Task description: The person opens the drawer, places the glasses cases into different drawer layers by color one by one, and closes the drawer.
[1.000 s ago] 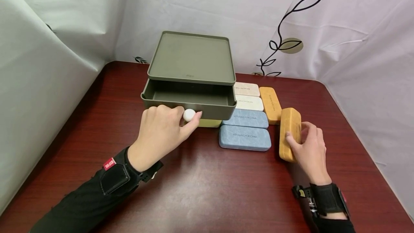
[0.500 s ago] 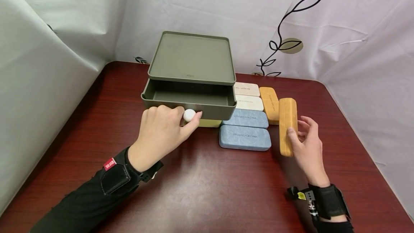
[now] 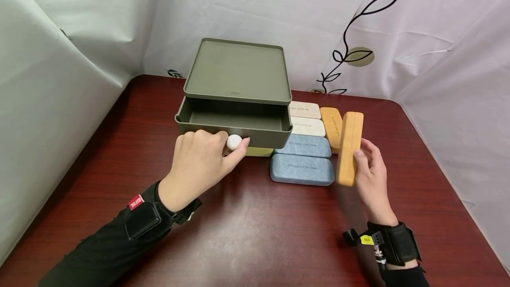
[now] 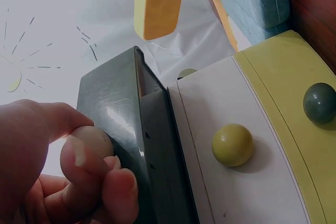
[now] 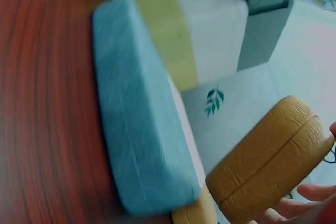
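My left hand (image 3: 199,163) pinches the white round knob (image 3: 234,142) of the dark green top drawer (image 3: 263,137), which is pulled out and has a bare floor inside. Below it, the left wrist view shows a white drawer (image 4: 210,108) with a yellow-green knob (image 4: 232,145) and a yellow-green drawer (image 4: 294,72) with a dark green knob (image 4: 319,103). My right hand (image 3: 372,176) grips a mustard-yellow glasses case (image 3: 350,145) by its right side, thumb toward me. The case is raised above the table and stands on end, tilted slightly.
Right of the drawer unit (image 3: 239,70) lie two blue glasses cases (image 3: 303,169), a white case (image 3: 308,126), a beige case (image 3: 304,110) and a second mustard case (image 3: 332,125). White patterned fabric (image 3: 318,25) hangs around the dark red table (image 3: 247,238).
My right hand has lifted the mustard glasses case and carried it up and a little to the left, turning it more upright. The left hand keeps its pinch on the knob; the drawer has not moved.
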{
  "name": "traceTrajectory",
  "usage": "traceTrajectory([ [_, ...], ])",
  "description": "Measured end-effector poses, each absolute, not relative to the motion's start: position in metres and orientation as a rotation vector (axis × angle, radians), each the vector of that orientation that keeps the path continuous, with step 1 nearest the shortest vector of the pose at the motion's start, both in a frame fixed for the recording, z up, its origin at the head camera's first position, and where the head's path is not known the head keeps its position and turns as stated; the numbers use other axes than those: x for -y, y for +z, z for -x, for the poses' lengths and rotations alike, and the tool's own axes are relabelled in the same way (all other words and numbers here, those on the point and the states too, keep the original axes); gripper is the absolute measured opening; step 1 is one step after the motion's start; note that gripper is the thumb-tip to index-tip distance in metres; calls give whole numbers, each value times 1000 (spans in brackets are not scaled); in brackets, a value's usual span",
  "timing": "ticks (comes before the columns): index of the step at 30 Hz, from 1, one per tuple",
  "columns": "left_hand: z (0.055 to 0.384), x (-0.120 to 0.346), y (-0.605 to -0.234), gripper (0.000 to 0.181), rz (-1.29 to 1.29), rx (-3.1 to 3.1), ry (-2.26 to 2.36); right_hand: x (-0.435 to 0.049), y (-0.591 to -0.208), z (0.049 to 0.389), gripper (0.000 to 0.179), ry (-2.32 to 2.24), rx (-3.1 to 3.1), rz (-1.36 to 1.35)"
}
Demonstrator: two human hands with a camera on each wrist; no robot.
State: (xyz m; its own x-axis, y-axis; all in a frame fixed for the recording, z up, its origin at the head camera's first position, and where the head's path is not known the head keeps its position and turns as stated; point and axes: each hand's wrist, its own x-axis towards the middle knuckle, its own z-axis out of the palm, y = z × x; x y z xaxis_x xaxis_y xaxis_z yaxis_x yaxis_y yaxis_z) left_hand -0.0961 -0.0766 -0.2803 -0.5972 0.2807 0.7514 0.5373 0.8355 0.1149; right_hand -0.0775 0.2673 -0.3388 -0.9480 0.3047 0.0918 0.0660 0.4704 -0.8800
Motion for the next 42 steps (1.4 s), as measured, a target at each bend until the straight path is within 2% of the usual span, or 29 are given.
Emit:
traceTrajectory([
  [7,96,77,-280,55,591,2235,-429,-258,-333,77,56,1968,2362,240],
  [12,95,77,-280,55,590,2236,-424,-251,-332,77,55,2249,2171,156],
  [18,95,77,-280,55,586,2239,-424,-236,-332,76,48,2336,2104,160],
  [26,94,77,-281,54,577,2252,-418,-228,-333,75,59,2344,2150,190],
  [31,93,76,-280,55,577,2245,-427,-227,-334,74,48,2318,2186,180],
  [35,93,76,-280,54,580,2237,-425,-228,-336,73,36,2403,2146,66],
  [39,93,76,-281,54,575,2239,-424,-228,-337,71,32,2457,2134,-55],
  [42,92,77,-282,54,574,2237,-424,-227,-337,71,28,2421,2123,-47],
])
